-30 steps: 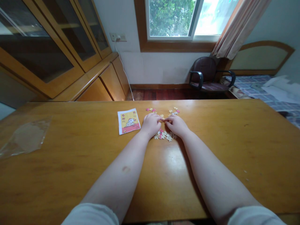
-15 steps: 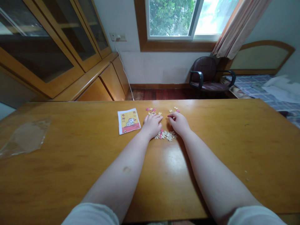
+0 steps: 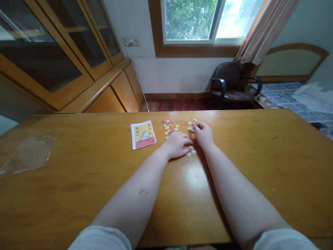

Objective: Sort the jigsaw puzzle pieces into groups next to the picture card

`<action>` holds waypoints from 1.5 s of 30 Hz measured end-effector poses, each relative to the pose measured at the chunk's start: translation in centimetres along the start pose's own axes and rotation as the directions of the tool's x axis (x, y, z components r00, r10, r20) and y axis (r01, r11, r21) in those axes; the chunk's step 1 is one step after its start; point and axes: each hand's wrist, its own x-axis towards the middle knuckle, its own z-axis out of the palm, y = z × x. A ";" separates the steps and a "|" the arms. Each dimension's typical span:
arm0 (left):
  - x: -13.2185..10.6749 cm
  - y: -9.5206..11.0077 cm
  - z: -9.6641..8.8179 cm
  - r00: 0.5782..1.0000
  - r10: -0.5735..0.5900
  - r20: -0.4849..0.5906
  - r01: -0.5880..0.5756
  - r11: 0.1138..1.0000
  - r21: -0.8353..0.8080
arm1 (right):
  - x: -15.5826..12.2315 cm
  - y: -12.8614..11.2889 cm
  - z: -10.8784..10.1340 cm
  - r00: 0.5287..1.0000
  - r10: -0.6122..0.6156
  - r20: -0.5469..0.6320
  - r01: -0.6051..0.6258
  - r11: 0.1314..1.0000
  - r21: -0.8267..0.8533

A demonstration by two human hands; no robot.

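Small jigsaw pieces [image 3: 170, 127], cream, yellow and pink, lie scattered on the wooden table [image 3: 78, 166]. My left hand [image 3: 177, 145] rests palm down over the near cluster of pieces [image 3: 191, 151], fingers lying flat and pointing right. My right hand [image 3: 203, 133] reaches to the far group of pieces [image 3: 190, 125], its fingertips pinched together there; what they grip is too small to make out. A picture card [image 3: 143, 134] with a yellow and red cartoon lies left of the hands.
A clear plastic bag [image 3: 27, 152] lies at the table's left end. Beyond the table stand wooden cabinets with glass doors [image 3: 65, 52], a dark armchair [image 3: 229, 83] under the window, and a bed [image 3: 299, 97] at the right.
My left hand has slid right and nearer, covering the near cluster. My right hand has moved away from it, up to the far group of pieces.
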 end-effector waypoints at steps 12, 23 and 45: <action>0.4 -0.8 0.2 0.989 -0.104 -0.105 0.090 0.987 -0.130 | 1.2 1.8 0.4 0.988 0.135 -0.078 -0.110 0.959 0.261; -0.5 -2.9 -0.1 0.781 -0.547 -0.301 0.600 0.791 0.119 | 1.1 1.7 0.4 0.987 0.146 -0.068 -0.127 0.964 0.235; 0.2 0.6 0.1 0.999 -0.041 0.021 0.040 0.996 0.075 | 1.2 1.6 0.5 0.993 0.107 -0.057 -0.090 0.967 0.239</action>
